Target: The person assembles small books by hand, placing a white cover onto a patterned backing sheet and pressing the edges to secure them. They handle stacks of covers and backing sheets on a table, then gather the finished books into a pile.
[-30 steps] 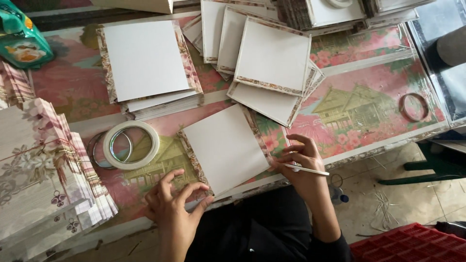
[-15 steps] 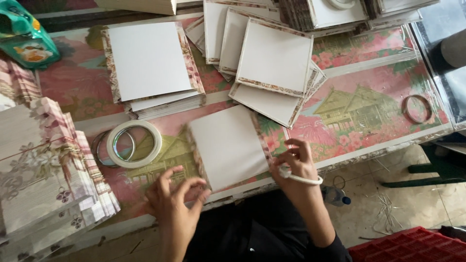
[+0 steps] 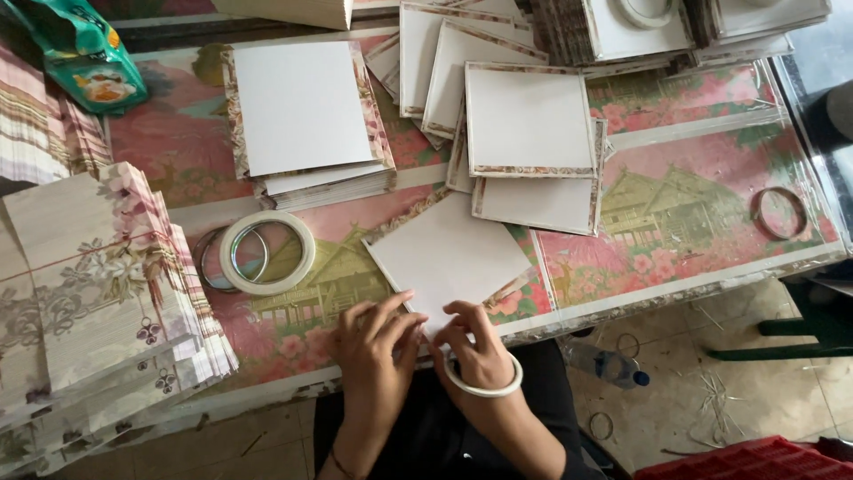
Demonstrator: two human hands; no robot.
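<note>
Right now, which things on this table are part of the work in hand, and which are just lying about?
In hand:
left hand and right hand on the white card
tape ring on the right wrist
tape roll
finished card piles

Lying about:
green packet
thin ring
plastic bottle on the floor

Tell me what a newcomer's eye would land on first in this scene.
First, the two hands meeting at the near table edge: the left hand and right hand both press on the near corner of a white square card. Next, the white tape roll lying left of it, and the fanned stack of floral paper at far left.
</note>
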